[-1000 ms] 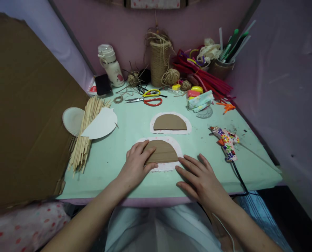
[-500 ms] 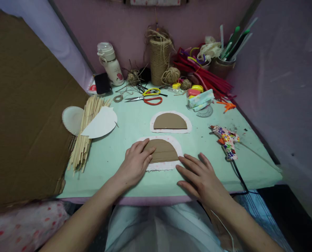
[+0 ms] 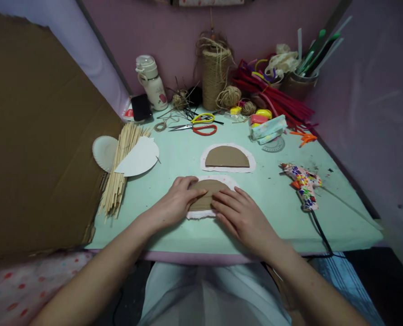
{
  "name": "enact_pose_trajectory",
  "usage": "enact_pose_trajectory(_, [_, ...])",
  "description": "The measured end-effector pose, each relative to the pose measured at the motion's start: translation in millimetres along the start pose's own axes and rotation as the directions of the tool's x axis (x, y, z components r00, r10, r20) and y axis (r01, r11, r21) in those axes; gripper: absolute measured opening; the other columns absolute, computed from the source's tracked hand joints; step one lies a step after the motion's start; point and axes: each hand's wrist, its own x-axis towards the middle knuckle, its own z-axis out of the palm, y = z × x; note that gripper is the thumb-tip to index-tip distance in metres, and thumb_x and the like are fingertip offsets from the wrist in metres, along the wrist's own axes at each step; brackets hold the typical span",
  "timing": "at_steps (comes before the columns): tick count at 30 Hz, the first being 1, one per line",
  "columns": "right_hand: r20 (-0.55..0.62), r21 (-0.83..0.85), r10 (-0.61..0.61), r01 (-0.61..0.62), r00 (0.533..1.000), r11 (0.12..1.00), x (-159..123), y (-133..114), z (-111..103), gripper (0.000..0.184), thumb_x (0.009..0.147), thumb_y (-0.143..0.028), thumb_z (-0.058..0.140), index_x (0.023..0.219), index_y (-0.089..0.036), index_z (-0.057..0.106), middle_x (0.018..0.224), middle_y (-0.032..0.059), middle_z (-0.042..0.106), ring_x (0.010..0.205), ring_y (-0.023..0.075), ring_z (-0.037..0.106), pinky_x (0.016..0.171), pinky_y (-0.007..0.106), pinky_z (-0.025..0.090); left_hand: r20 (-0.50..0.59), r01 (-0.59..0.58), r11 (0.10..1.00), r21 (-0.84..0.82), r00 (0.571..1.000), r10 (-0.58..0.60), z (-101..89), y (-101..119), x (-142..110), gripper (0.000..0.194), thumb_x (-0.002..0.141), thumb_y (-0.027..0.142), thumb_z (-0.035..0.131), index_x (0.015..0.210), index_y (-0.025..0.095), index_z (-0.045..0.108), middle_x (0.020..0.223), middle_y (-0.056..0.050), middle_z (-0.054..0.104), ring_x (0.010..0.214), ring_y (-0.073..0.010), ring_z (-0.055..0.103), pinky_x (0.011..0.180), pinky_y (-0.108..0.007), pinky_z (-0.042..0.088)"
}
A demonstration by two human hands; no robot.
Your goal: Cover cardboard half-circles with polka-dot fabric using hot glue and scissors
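Observation:
Near the table's front edge, a brown cardboard half-circle [image 3: 203, 201] lies on a larger piece of white fabric [image 3: 200, 214] with faint pink dots. My left hand [image 3: 177, 201] grips the left side of the cardboard, its thumb stretched across the top and its fingers bent at the edge. Flat across the right part rests my right hand [image 3: 240, 213], fingers extended and holding nothing. It covers that end of the cardboard and some of the fabric. Just behind lies a second cardboard half-circle [image 3: 227, 156] on its own white fabric piece [image 3: 252, 164].
To the right lies a flowered glue gun [image 3: 305, 183] with a black cord. Scissors [image 3: 197, 126] lie farther back. On the left are wooden sticks [image 3: 118, 190] under a white paper shape [image 3: 142, 158]. A bottle [image 3: 153, 86] and twine roll [image 3: 215, 77] stand behind.
My right hand has moved left from beside the fabric onto the cardboard. My left thumb now reaches over the cardboard, while the fingers sit at its left edge. The view has shifted slightly.

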Motion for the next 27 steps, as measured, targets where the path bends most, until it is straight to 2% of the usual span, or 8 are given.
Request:
enact_pose_trajectory(3, [-0.004, -0.005, 0.004, -0.004, 1.0, 1.0, 6.2, 1.7, 10.2, 0.026, 0.097, -0.026, 0.05, 0.11, -0.015, 0.07, 0.118, 0.0101, 0.071, 0.115, 0.0273, 0.059, 0.102, 0.049, 0.044, 0.006, 0.025, 0.996, -0.083, 1.0, -0.025, -6.4, -1.6, -7.7, 0.038, 0.096, 0.025, 0.044, 0.133, 0.027, 0.056, 0.141, -0.01, 0.046, 0.129, -0.0241, 0.041, 0.109, -0.045, 0.037])
enact_pose_trajectory(6, [-0.009, 0.0, 0.009, -0.009, 1.0, 1.0, 5.7, 3.4, 14.4, 0.025, 0.096, -0.026, 0.052, 0.109, -0.015, 0.07, 0.118, 0.0107, 0.071, 0.115, 0.0269, 0.059, 0.101, 0.049, 0.046, -0.04, 0.088, 0.986, -0.144, 0.995, -0.095, -10.1, -2.5, -21.4, 0.048, 0.093, 0.031, 0.053, 0.14, 0.024, 0.045, 0.147, -0.011, 0.044, 0.136, -0.0242, 0.039, 0.112, -0.046, 0.034])
enact_pose_trajectory(10, [0.004, 0.0, 0.015, -0.015, 1.0, 1.0, 2.7, 2.1, 14.8, 0.025, 0.096, -0.026, 0.052, 0.111, -0.015, 0.07, 0.121, 0.0103, 0.07, 0.118, 0.0271, 0.058, 0.103, 0.049, 0.044, 0.011, 0.145, 0.988, -0.053, 0.989, -0.145, -5.1, -2.2, -38.0, 0.07, 0.09, 0.04, 0.058, 0.15, 0.024, 0.026, 0.154, -0.011, 0.037, 0.144, -0.0246, 0.029, 0.117, -0.05, 0.023])
enact_pose_trajectory(13, [0.007, -0.023, 0.045, -0.045, 0.999, 0.999, 1.7, -1.5, 14.8, 0.025, 0.096, -0.026, 0.053, 0.111, -0.015, 0.069, 0.123, 0.0097, 0.069, 0.119, 0.0278, 0.058, 0.105, 0.051, 0.042, 0.039, 0.179, 0.984, -0.006, 0.983, -0.179, -0.6, -1.6, -42.7, 0.077, 0.089, 0.039, 0.06, 0.152, 0.025, 0.017, 0.158, -0.01, 0.031, 0.146, -0.0228, 0.024, 0.119, -0.049, 0.018])
enact_pose_trajectory(20, [-0.013, -0.062, 0.082, -0.082, 0.997, 0.995, 1.6, -9.3, 17.1, 0.027, 0.097, -0.029, 0.052, 0.111, -0.014, 0.07, 0.124, 0.0096, 0.069, 0.117, 0.0293, 0.059, 0.105, 0.052, 0.041, 0.04, 0.183, 0.983, 0.024, 0.982, -0.184, 2.5, -3.8, -43.0, 0.079, 0.089, 0.038, 0.06, 0.152, 0.026, 0.015, 0.158, -0.011, 0.03, 0.147, -0.0227, 0.023, 0.119, -0.048, 0.018])
enact_pose_trajectory(27, [-0.048, -0.06, 0.086, -0.089, 0.995, 0.994, -0.8, -12.4, 19.5, 0.029, 0.095, -0.03, 0.055, 0.113, -0.012, 0.069, 0.124, 0.0127, 0.069, 0.118, 0.0303, 0.059, 0.099, 0.05, 0.048, 0.038, 0.182, 0.983, 0.033, 0.982, -0.183, 4.2, -3.4, -43.5, 0.077, 0.09, 0.039, 0.059, 0.152, 0.025, 0.016, 0.158, -0.011, 0.03, 0.147, -0.0228, 0.022, 0.12, -0.048, 0.017])
